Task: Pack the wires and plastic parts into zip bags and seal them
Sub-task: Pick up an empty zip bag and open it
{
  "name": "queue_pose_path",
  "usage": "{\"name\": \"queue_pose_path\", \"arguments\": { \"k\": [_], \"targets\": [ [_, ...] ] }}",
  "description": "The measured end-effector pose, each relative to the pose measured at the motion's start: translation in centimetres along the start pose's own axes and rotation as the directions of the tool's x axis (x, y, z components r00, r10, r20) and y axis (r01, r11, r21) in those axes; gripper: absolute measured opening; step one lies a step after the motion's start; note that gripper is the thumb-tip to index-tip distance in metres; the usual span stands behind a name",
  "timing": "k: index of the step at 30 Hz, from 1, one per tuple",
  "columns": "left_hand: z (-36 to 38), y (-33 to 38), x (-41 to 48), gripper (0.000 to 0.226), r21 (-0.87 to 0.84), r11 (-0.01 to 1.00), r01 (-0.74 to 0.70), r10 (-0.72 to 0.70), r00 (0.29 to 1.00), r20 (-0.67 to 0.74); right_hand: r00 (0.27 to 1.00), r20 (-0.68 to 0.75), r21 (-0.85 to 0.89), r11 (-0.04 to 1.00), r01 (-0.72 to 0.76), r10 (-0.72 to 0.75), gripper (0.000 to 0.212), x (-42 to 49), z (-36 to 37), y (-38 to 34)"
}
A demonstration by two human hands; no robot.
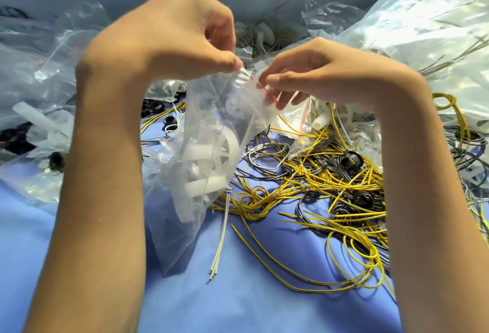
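A clear zip bag (201, 174) with a red zip line hangs in the middle of the view, holding white plastic parts and a white wire that sticks out below. My left hand (180, 33) pinches the bag's top edge on the left. My right hand (315, 70) pinches the same edge on the right, at the red strip. Whether the zip is closed cannot be told. Loose yellow wires (317, 187) lie tangled under and to the right of the bag, mixed with black ring parts (349, 160).
A blue cloth (251, 293) covers the work surface. Filled and empty clear bags are heaped at the left (34, 68) and at the upper right (428, 28). White plastic pieces (34, 118) and black rings lie at the left edge.
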State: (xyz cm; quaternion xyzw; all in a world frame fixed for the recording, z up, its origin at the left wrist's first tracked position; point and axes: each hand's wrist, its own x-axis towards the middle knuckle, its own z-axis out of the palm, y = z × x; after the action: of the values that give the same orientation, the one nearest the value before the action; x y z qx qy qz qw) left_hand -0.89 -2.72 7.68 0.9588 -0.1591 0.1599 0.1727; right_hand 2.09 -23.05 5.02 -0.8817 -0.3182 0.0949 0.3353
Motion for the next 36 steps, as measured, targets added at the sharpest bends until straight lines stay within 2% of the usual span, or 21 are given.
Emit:
{"name": "queue_pose_path", "arguments": {
  "k": [5,8,10,12,14,17,20,22,25,30,36],
  "targets": [
    [0.5,0.3,0.2,0.01,-0.031,0.999,0.021,-0.02,1.0,0.011,0.998,-0.04,0.001,0.999,-0.043,0.043,0.021,-0.3,-0.3,0.3],
    [0.7,1.1,0.2,0.02,-0.043,0.998,-0.042,0.043,0.999,0.031,0.99,-0.087,-0.149,0.981,-0.121,0.108,0.021,-0.3,-0.7,1.0],
    [0.8,1.9,0.1,0.034,-0.053,0.992,-0.112,0.114,0.993,0.032,0.977,-0.04,-0.237,0.948,-0.211,0.208,0.023,-0.4,-0.8,1.6],
    [1.0,2.8,0.1,0.041,-0.068,0.981,-0.183,0.186,0.982,0.041,0.949,0.054,-0.203,0.934,-0.294,0.31,0.023,-0.3,-0.6,2.2],
    [1.3,3.9,0.2,0.039,-0.126,0.97,-0.209,0.223,0.969,0.104,0.926,0.102,-0.144,0.926,-0.348,0.364,0.021,-0.3,-0.3,2.6],
    [2.3,5.3,0.2,0.022,-0.104,0.968,-0.226,0.249,0.899,0.36,0.914,0.102,-0.089,0.919,-0.385,0.393,0.015,-0.2,-0.3,2.9],
    [4.1,5.8,0.5,0.013,0.034,0.974,-0.223,0.162,0.796,0.583,0.904,0.113,-0.103,0.91,-0.402,0.413,0.013,-0.3,-0.3,2.9],
    [5.6,5.9,1.0,0.016,0.062,0.979,-0.194,0.112,0.767,0.632,0.906,0.11,-0.086,0.912,-0.402,0.41,0.014,-0.1,-0.3,3.1],
    [8.0,5.9,1.6,0.021,0.012,0.995,-0.099,0.06,0.695,0.716,0.912,0.096,-0.078,0.917,-0.392,0.398,0.017,0.2,-0.3,3.3],
    [11.7,5.1,1.8,0.022,0.077,0.995,-0.067,-0.023,0.582,0.813,0.925,0.078,-0.078,0.928,-0.365,0.371,0.029,-0.1,-0.5,3.4],
    [12.8,5.1,2.0,0.021,0.069,0.996,-0.064,-0.017,0.594,0.804,0.933,0.057,-0.078,0.933,-0.351,0.356,0.032,-0.5,-0.8,3.3]
  ]
}}
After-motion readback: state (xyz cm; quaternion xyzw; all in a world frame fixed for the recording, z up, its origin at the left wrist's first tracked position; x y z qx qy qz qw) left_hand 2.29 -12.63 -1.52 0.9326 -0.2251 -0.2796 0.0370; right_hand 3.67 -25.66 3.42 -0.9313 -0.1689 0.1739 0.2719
